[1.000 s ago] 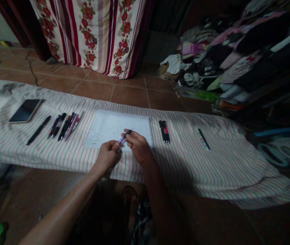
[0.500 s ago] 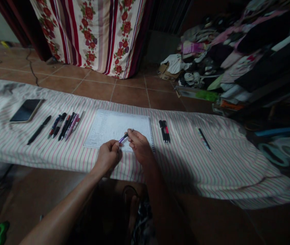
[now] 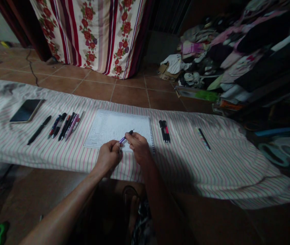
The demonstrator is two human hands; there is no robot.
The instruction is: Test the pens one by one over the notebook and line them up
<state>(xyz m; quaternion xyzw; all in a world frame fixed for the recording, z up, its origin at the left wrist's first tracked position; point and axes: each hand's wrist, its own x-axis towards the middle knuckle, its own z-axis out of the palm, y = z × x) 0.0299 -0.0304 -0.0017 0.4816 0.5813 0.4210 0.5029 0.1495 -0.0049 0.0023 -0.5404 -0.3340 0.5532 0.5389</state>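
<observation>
Over the lower part of a white spiral notebook [image 3: 119,124], both hands grip one purple and black pen [image 3: 122,139]. My left hand [image 3: 109,152] is closed on its purple end. My right hand [image 3: 139,145] pinches the black part, and a thin dark tip sticks out beyond the fingers, pointing up and right. Right of the notebook lie a few black pens, one with a red part [image 3: 166,131]. Left of it is a row of several pens [image 3: 64,126], one of them pink.
A striped cloth [image 3: 185,163] covers the long surface. A dark-screened tablet or phone [image 3: 26,110] and a black pen [image 3: 39,130] lie at the left. A single pen [image 3: 204,139] lies farther right. Beyond are a floral curtain [image 3: 91,34] and piled clothes [image 3: 211,51].
The right-hand fingers have shifted slightly down along the pen, and more of its dark tip now shows beyond them. The left hand has hardly moved.
</observation>
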